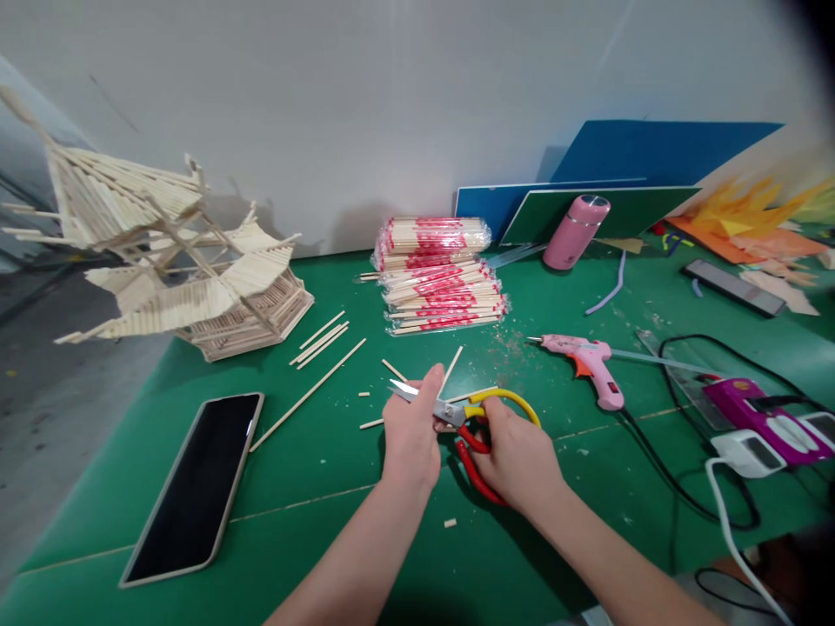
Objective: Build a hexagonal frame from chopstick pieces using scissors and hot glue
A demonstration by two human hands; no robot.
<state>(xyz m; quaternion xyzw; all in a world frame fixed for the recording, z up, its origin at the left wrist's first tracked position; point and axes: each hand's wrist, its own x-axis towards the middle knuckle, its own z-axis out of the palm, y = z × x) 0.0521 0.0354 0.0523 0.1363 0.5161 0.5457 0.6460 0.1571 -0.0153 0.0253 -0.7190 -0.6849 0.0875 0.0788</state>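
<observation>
My right hand [522,452] is closed around the red and yellow handles of a pair of scissors [449,411]. Their blades point left and cross over my left hand [412,439], beside its thumb. The fingers of that hand are closed on a thin wooden stick [451,369], which slants up past the thumb; part of its length is hidden. More sticks lie on the table around both hands, partly covered by them. Short cut pieces [450,523] rest on the green surface, one below the scissors and another [364,395] to the left.
A stick-built pavilion model [215,278] stands at the left, above a phone [196,487]. Wrapped stick bundles [444,287] lie at the back. To the right are a pink glue gun [591,361], a pink bottle [577,233], a purple power strip [763,417] and trailing cables.
</observation>
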